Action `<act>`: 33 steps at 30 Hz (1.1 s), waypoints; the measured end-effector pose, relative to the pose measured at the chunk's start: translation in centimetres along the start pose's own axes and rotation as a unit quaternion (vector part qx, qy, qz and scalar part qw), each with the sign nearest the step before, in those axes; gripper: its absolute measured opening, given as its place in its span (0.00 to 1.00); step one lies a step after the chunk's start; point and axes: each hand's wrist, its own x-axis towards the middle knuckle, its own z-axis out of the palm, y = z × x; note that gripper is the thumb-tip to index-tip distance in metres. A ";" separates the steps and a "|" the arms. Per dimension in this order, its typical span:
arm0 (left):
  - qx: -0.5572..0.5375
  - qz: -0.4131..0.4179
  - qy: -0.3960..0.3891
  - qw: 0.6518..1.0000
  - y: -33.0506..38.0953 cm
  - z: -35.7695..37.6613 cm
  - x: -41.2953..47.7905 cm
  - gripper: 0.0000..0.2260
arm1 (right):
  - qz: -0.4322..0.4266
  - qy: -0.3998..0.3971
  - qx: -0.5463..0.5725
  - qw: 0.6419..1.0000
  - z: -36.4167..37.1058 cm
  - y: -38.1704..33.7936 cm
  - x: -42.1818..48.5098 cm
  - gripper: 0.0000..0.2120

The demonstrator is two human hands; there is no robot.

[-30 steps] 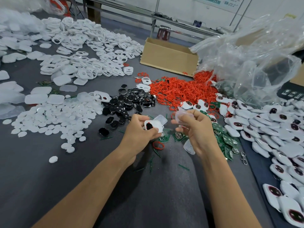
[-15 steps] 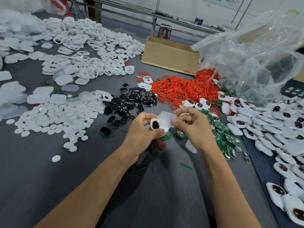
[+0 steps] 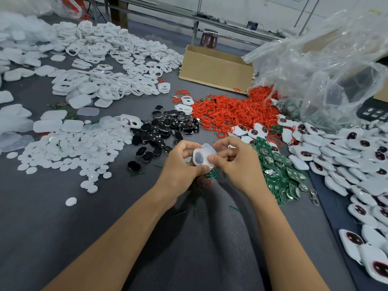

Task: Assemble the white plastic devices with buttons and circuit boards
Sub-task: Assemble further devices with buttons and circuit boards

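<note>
device, one, held just above the tabletop between two grips: left grip and right grip both pinch its edges. one red ring lies beneath; boards and black buttons in heaps beyond counting; one box behind.

2 bare forearms reach forward from the lower edge and converge at mid-frame. The left hand and right hand meet close together, fingers curled, each thumb pressed against 1 white plastic device pinched between them, backs of both hands turned up.
</note>
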 end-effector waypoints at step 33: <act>-0.112 -0.015 0.018 0.993 -0.4 0.4 0.5 0.06 | -0.035 0.086 -0.095 0.991 1.3 0.4 -0.2 0.09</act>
